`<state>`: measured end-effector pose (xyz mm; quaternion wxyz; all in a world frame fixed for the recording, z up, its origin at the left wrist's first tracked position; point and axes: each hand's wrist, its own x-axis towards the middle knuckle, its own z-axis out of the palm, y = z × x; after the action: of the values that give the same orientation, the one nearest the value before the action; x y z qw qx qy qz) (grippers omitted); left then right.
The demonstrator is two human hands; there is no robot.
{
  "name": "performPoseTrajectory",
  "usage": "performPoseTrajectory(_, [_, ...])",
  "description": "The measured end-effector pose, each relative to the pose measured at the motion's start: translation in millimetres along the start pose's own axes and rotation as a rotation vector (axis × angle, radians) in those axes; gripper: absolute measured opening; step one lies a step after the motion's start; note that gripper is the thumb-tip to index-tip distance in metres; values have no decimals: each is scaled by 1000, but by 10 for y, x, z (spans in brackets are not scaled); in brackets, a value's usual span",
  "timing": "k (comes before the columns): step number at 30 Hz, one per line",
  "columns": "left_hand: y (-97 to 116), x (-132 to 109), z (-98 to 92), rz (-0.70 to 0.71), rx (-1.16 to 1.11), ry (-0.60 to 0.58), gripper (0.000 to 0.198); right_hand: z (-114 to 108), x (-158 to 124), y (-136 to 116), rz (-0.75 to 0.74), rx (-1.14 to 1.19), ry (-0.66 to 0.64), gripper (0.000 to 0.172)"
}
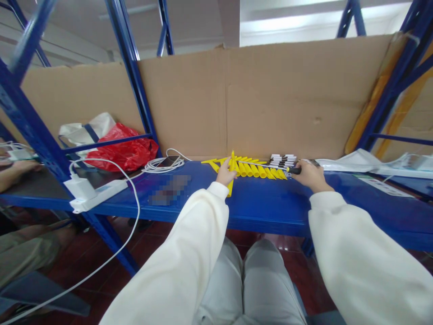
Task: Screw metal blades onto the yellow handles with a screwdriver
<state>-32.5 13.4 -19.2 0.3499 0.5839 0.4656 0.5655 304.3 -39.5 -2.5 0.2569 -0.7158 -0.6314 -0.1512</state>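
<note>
My left hand (pixel 223 173) is closed around an upright yellow plastic part (pixel 230 188) at the middle of the blue shelf. In my right hand (pixel 310 175) is a screwdriver (pixel 293 170) with a black handle. Its long thin shaft points left, and the tip reaches close to the yellow part; whether they touch I cannot tell. Under and behind the shaft lies a row of several yellow tube-like parts (pixel 256 171). A stack of small white-and-black pieces (pixel 282 160) sits behind the row's right end. Small shiny bits, too small to name, lie near the screwdriver handle.
Left on the blue shelf (pixel 267 212) are a coiled white cable (pixel 158 168), a blurred flat object (pixel 170 190) and a white power strip (pixel 101 195). A red bag (pixel 125 146) lies behind. Cardboard (pixel 270 99) walls the back. Another person's hand (pixel 25 165) shows far left.
</note>
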Motion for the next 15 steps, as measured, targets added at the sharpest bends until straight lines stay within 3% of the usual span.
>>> performPoseTrajectory(4, [24,0,-17,-62,3,1,97,-34,-22,-42,-18,-33,-39,20])
performPoseTrajectory(9, [25,-10,-29,5,4,0,101,-83,-50,-111,-46,-80,-142,19])
performPoseTrajectory(15, [96,-83,-26,11,23,-17,103,-72,-38,-93,-60,-83,-160,16])
